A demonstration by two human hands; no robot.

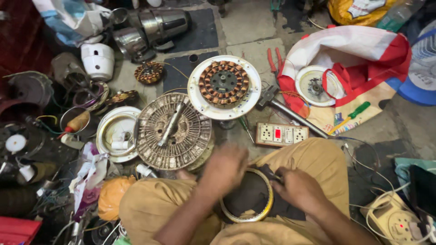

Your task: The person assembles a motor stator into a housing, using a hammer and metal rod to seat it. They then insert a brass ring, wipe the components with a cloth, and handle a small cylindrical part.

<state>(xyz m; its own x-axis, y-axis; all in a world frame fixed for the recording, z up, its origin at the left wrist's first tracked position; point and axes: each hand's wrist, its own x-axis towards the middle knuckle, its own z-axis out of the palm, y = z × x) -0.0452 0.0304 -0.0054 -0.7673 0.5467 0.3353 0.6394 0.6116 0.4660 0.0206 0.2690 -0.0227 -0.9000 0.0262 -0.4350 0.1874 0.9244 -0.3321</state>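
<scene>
A: Where is the round ring (247, 217) with the yellow rim, compared to the two hands?

B: It lies in the lap of the person, between the knees, flat and with the open side up. The left hand (225, 169) is over its upper left edge and the right hand (297, 189) is at its upper right edge, so the ring sits just below and between both.

A: Which hand is nearer to it?

B: Both are touching or almost touching. The right hand has its fingers pressed together around a small dark part (269, 173) at the rim. The left hand is blurred; the fingers look curled, but I cannot tell if it pinches something.

A: And the other things?

B: The ribbed metal rotor (174, 131) and the white disc with copper coils (224, 86) lie on the floor (247, 27), further from the person, past the left hand. The switch board (281, 134) is near the right knee.
</scene>
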